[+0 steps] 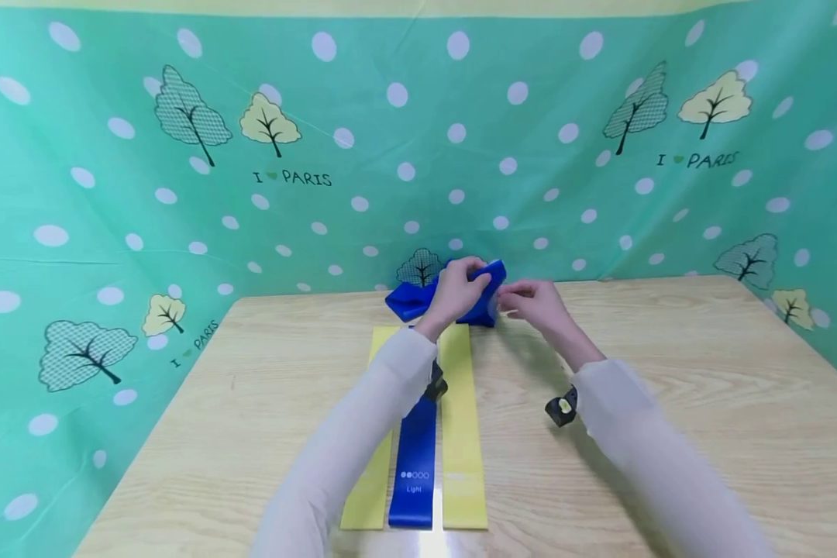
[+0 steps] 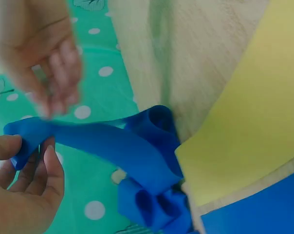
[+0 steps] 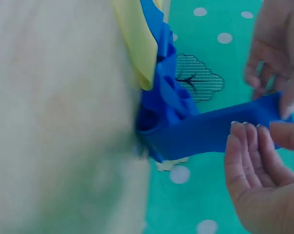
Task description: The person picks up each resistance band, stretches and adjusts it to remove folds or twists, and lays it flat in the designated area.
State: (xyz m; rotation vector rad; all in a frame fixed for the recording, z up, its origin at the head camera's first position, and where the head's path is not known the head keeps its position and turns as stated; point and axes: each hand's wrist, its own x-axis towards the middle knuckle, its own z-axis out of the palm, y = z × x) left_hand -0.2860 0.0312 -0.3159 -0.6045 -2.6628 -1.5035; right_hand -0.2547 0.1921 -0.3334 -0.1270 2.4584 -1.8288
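Note:
My left hand pinches one end of a blue resistance band between thumb and fingers, at the far edge of the table. The band stretches from that hand to a bunched blue heap at the edge. Close beside the raised end is my right hand, with thumb and fingers apart and loosely bent. In the right wrist view its fingertips overlap the band's lower edge, and I cannot tell if they touch it. The left wrist view shows that right hand blurred and free of the band.
On the wooden table, a blue band marked Light lies flat between two yellow bands. My left forearm passes over them. A green dotted cloth hangs behind the table.

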